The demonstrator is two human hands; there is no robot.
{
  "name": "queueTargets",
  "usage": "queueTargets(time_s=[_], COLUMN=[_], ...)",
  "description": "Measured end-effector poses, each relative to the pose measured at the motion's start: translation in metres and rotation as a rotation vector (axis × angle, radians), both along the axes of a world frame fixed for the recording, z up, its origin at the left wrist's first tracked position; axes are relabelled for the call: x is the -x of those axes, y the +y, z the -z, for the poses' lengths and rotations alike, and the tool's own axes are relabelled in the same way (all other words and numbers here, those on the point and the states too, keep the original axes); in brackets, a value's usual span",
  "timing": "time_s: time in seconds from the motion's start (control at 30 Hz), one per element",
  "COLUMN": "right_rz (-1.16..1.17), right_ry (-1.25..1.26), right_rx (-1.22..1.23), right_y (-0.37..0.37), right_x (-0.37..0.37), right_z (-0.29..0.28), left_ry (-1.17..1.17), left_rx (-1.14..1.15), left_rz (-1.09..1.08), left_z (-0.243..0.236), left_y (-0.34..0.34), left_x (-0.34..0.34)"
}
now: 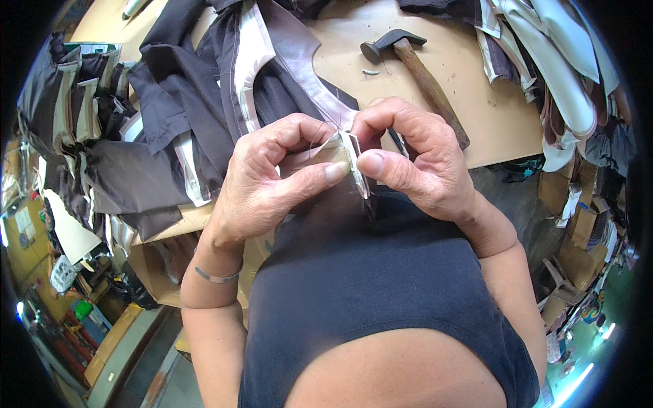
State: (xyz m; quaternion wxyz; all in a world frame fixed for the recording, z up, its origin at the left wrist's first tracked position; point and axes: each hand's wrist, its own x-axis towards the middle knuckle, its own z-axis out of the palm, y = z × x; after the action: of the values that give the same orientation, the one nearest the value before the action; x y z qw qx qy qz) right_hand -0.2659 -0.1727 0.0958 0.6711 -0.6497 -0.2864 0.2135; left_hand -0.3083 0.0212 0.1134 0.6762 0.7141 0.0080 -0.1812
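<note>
the left hand and right hand both pinch a layered fabric piece near its edge, so an uneven tug could skew its layers.

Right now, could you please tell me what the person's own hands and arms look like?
The left hand and right hand are bare, without gloves. A narrow, silvery bracelet lies across the left forearm; none shows on the right forearm. No sleeves cover the forearms.

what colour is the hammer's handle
The hammer's handle is brown, seen best in the head view.
</note>
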Motion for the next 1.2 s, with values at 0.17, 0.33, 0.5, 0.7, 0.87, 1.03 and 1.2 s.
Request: queueTargets(time_s=[0.17, 0.33, 0.5, 0.7, 0.87, 1.03, 1.2], right_rz=[0.090, 0.085, 0.075, 0.264, 0.343, 0.365, 0.457], right_ry=[-0.061, -0.090, 0.138, 0.174, -0.582, -0.501, -0.229], right_rx=[-0.093, -0.071, -0.051, 0.110, 0.906, 0.887, 0.641], right_y=[0.007, 0.007, 0.003, -0.025, -0.043, -0.040, -0.051], right_x=[0.004, 0.003, 0.003, 0.002, 0.019, 0.025, 0.018], right_z=[0.007, 0.010, 0.012, 0.040, 0.094, 0.106, 0.093], left_ry=[0.033, 0.064, -0.203, -0.117, -0.170, -0.039, 0.029], left_rx=[0.116, 0.164, -0.064, 0.102, -0.090, 0.014, 0.024], left_rz=[-0.035, -0.042, 0.006, 0.046, -0.003, -0.113, 0.077], left_z=[0.006, 0.008, 0.017, 0.018, 0.022, 0.028, 0.029], left_y=[0.001, 0.001, -0.003, -0.006, -0.009, -0.030, -0.023], left_x=[0.004, 0.005, -0.002, -0.013, -0.021, -0.024, -0.030])
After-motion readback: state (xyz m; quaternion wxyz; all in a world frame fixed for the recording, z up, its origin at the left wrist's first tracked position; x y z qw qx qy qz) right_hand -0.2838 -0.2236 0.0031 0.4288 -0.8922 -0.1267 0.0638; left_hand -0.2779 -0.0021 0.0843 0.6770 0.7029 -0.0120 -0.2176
